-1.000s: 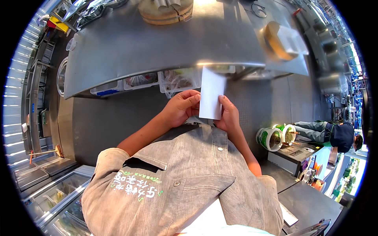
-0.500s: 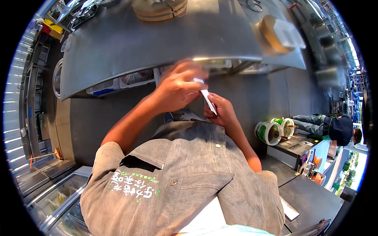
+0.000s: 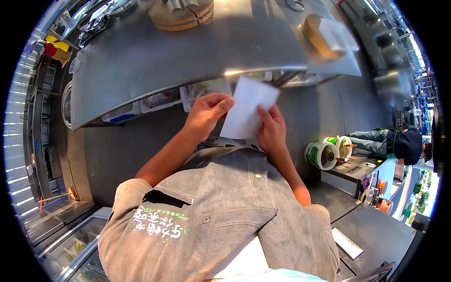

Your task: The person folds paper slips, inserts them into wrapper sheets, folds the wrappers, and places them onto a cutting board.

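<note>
While both hands share its weight, the white sheet (image 3: 249, 108) stands tilted in front of the chest, just short of the table edge from this viewpoint. Taking the sheet as the clock's centre, the left hand (image 3: 206, 115) is at nine o'clock, thumb and fingers pinched narrow on its near side edge. At four o'clock the right hand (image 3: 272, 129) grips it too, thumb laid across the face and fingers behind; that opposed hold probably keeps thin material from folding over. The sheet's upper part is slightly blurred, so any marking is unreadable.

At six o'clock comes the grey shirt (image 3: 235, 188). Toward twelve spreads the steel table (image 3: 188, 58), with one round wooden board (image 3: 181, 21) at eleven and another, the tan board (image 3: 310, 37), at one. White bins (image 3: 162, 101) sit under the table around nine, perhaps to save floor space. Two buckets (image 3: 322, 155) stand together at four; beyond them, between three and four, is another person (image 3: 406, 143).
</note>
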`<state>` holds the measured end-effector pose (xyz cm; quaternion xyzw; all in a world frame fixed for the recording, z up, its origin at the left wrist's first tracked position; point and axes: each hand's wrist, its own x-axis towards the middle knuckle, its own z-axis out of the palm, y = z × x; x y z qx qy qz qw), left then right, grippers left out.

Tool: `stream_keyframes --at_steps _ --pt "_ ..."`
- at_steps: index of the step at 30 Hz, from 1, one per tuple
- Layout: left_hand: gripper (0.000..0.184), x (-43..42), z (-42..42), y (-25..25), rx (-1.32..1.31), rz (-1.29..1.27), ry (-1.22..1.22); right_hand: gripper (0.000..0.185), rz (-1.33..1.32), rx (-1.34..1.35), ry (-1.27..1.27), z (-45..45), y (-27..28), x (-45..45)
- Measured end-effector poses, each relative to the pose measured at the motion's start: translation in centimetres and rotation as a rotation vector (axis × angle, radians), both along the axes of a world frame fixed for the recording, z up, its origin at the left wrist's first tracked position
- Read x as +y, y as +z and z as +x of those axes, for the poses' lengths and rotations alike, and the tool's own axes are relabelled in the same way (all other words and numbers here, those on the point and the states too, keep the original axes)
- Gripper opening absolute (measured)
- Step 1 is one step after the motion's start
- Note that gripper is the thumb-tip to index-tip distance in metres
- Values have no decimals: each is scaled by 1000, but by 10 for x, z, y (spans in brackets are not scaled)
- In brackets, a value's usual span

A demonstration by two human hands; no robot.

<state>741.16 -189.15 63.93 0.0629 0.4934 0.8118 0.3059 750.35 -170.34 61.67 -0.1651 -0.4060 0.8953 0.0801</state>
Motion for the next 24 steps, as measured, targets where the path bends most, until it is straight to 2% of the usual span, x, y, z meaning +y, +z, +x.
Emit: stream_keyframes --at_steps 1,3,11,17,24 --pt "21 -2 -3 4 -87 67 -6 23 0 -1 0 1 2 -1" --pt "20 -6 -9 4 -85 90 -15 24 32 -20 101 4 5 -1" --pt "17 -1 -11 -3 -192 327 -182 26 -24 0 179 6 -1 2" --pt "20 2 -7 0 -294 326 -218 28 -26 -1 202 7 -4 3" --pt "21 7 -2 5 -270 310 -196 31 -45 -22 246 6 -4 6"
